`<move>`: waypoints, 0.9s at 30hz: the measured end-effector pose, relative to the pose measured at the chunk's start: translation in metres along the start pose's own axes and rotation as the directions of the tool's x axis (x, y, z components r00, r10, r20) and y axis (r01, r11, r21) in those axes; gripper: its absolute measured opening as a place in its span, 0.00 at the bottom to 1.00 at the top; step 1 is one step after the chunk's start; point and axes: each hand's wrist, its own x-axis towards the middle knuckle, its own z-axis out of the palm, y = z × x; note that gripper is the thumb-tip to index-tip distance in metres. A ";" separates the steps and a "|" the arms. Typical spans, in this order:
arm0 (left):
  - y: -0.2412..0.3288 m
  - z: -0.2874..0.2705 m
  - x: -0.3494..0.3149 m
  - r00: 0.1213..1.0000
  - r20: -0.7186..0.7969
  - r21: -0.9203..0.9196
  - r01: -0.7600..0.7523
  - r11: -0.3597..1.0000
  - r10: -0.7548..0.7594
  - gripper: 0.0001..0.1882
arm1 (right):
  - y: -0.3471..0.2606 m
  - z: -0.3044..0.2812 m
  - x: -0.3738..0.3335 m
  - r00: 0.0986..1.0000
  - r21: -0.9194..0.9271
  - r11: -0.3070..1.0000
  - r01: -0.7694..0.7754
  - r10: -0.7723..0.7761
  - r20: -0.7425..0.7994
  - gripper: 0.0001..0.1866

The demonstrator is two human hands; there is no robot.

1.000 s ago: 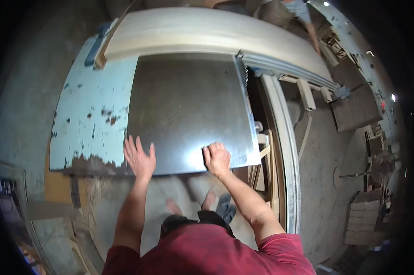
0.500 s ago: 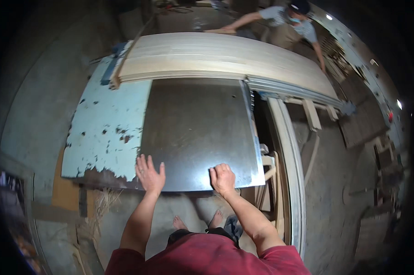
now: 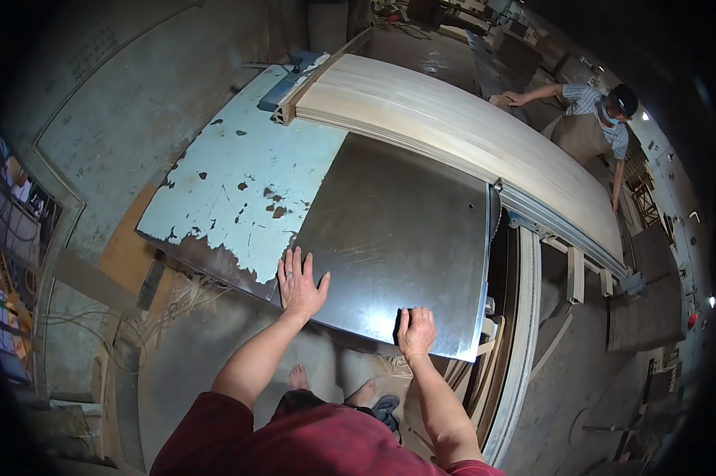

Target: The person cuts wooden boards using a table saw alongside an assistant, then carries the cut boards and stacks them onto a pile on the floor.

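My left hand (image 3: 301, 287) lies flat with fingers spread on the near edge of a machine table, where its pale blue, peeling part (image 3: 239, 182) meets the bare dark metal top (image 3: 398, 230). Resting on the same metal near the front right corner, my right hand (image 3: 417, 332) is curled into a loose fist, and nothing shows in it. A large pale wooden board (image 3: 437, 111) spans the far side of the table, on top of a layered stack edge. Neither hand touches the board.
A co-worker (image 3: 592, 119) stands beyond the board at far right, one hand near its far edge. A wooden fence piece (image 3: 287, 111) abuts the board's left end. Right of the table runs a long metal rail (image 3: 524, 317). Wood strips (image 3: 185, 297) litter the floor at left.
My view has swung, so the table appears tilted and farther right. The co-worker's head is turned differently. Both my hands keep their places on the table edge.
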 end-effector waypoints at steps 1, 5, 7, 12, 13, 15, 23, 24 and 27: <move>0.003 0.001 0.001 1.000 -0.001 -0.008 -0.009 1.000 0.009 0.37 | 0.001 -0.002 0.000 1.000 -0.012 1.000 -0.006 0.007 0.008 0.12; -0.002 0.004 0.002 0.998 -0.055 0.007 -0.018 1.000 0.018 0.37 | -0.001 0.000 0.003 1.000 0.032 0.999 0.010 -0.010 0.000 0.11; -0.006 -0.003 0.000 1.000 -0.026 0.006 -0.004 1.000 0.004 0.36 | -0.008 -0.001 0.003 1.000 0.030 1.000 0.005 -0.006 0.020 0.12; 0.000 0.001 0.002 0.999 -0.041 -0.015 -0.031 0.999 0.030 0.36 | -0.004 -0.005 0.002 0.999 0.009 1.000 -0.025 0.025 0.021 0.12; 0.001 0.001 0.002 0.999 -0.041 -0.014 -0.035 0.999 0.035 0.36 | -0.003 -0.006 0.003 0.999 -0.005 1.000 -0.030 0.030 0.021 0.12; 0.005 -0.001 0.002 0.999 -0.036 -0.026 -0.037 0.999 0.036 0.35 | -0.002 -0.007 0.002 0.999 -0.014 0.999 -0.030 0.030 0.014 0.12; 0.002 -0.006 0.000 0.999 -0.017 -0.039 -0.042 0.998 0.042 0.35 | -0.008 -0.006 0.002 0.998 -0.011 0.998 -0.054 0.055 0.026 0.12; 0.003 -0.006 0.000 0.998 -0.012 -0.042 -0.056 0.998 0.055 0.35 | -0.007 -0.007 0.002 0.998 -0.016 0.998 -0.067 0.067 0.020 0.12; 0.004 -0.005 0.000 0.998 -0.007 -0.043 -0.069 0.997 0.069 0.35 | -0.006 -0.006 0.002 0.998 -0.042 0.998 -0.055 0.056 0.022 0.12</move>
